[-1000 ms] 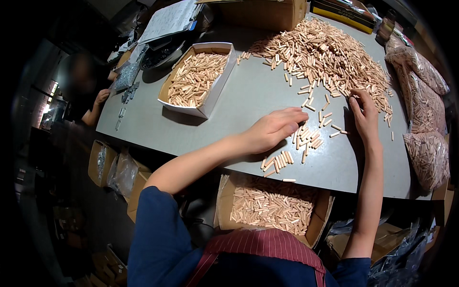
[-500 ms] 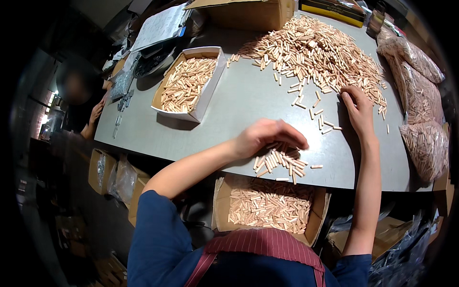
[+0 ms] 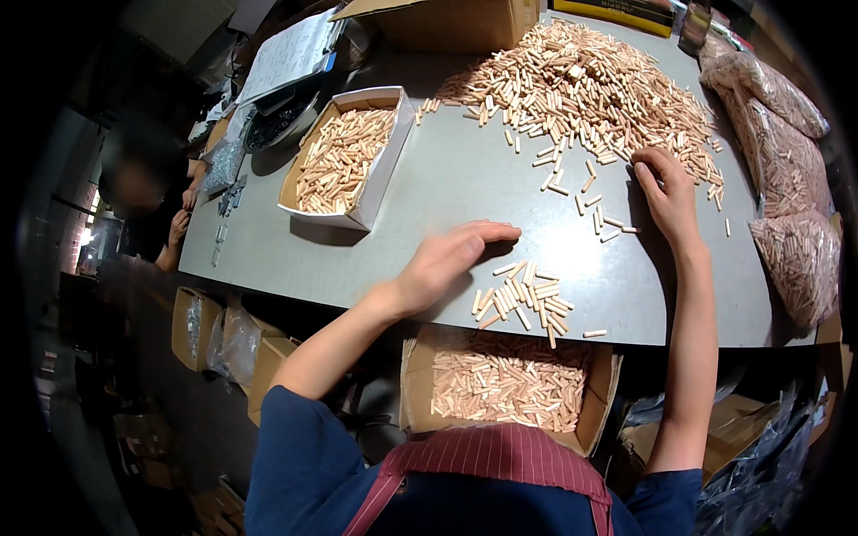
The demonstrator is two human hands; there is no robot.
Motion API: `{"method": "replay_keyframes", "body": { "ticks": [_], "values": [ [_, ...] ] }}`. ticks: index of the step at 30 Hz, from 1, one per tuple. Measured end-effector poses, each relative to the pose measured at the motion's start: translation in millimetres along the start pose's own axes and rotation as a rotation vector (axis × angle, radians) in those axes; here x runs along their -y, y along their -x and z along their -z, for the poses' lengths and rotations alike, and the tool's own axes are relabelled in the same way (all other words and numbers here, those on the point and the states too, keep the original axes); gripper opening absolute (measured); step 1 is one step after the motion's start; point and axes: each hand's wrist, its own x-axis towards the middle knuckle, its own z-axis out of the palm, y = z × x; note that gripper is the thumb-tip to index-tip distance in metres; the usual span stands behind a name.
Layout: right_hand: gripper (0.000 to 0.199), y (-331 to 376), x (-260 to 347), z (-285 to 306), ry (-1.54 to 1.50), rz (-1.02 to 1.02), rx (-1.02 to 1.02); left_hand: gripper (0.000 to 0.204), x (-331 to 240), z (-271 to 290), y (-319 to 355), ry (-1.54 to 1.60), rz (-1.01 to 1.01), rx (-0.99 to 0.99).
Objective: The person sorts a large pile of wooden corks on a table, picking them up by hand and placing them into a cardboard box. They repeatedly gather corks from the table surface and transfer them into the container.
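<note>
Pale wooden dowels are heaped in a big pile (image 3: 590, 89) at the far side of the grey table. My right hand (image 3: 666, 189) rests at the pile's lower right edge, fingers bent and thumb apart, with nothing visible in it. Over the table's near part is my left hand (image 3: 447, 261), palm down and fingers stretched out, holding nothing. Just right of it lies a small cluster of dowels (image 3: 527, 295) close to the front edge. Below that edge, an open cardboard box (image 3: 418, 375) in front of me contains many more dowels. Several loose dowels (image 3: 599, 214) lie between the pile and the cluster.
A white-sided box (image 3: 380, 183) of dowels stands left on the table. Clear bags (image 3: 791, 179) packed with dowels line the right edge. A clipboard (image 3: 290, 62) and a cardboard carton (image 3: 438, 27) are at the back. Another person's hand (image 3: 179, 228) is at the left table end.
My left hand has moved left, off the small cluster of dowels, and its fingers have straightened. My right hand stays at the pile's edge.
</note>
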Motion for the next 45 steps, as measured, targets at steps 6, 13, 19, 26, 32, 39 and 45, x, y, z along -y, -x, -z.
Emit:
{"method": "replay_keyframes", "body": {
  "ticks": [6, 13, 19, 26, 32, 39, 45],
  "values": [
    [0.02, 0.3, -5.4, -0.6, -0.003, -0.021, -0.004, 0.055, 3.7, -17.0, -6.8, -0.388, -0.175, 0.141],
    [0.019, -0.2, -0.9, 0.6, -0.029, -0.013, -0.026, 0.046, 16.1, -68.3, -43.5, -0.447, -0.458, 0.309],
    [0.015, 0.2, 2.2, 1.4, -0.022, -0.005, -0.029, 0.046, 11.9, -75.4, -37.6, -0.516, -0.562, 0.677],
    [0.016, -0.2, 4.9, -2.5, -0.006, 0.024, -0.048, 0.033, 19.9, -37.7, -9.2, 0.128, -0.046, 0.184],
    [0.039, 3.8, 8.2, -8.2, -0.06, -0.065, -0.104, 0.058, 53.7, 26.6, -88.9, -0.985, -0.087, -0.406],
    [0.042, 1.1, 2.1, -16.2, -0.047, -0.084, -0.147, 0.062, 81.0, 61.8, -189.6, -1.129, -0.181, -0.463],
    [0.032, -2.1, 6.7, -13.4, 0.009, -0.092, -0.063, 0.048, 73.1, 38.1, -214.1, -1.131, -0.425, -0.271]
  ]
}}
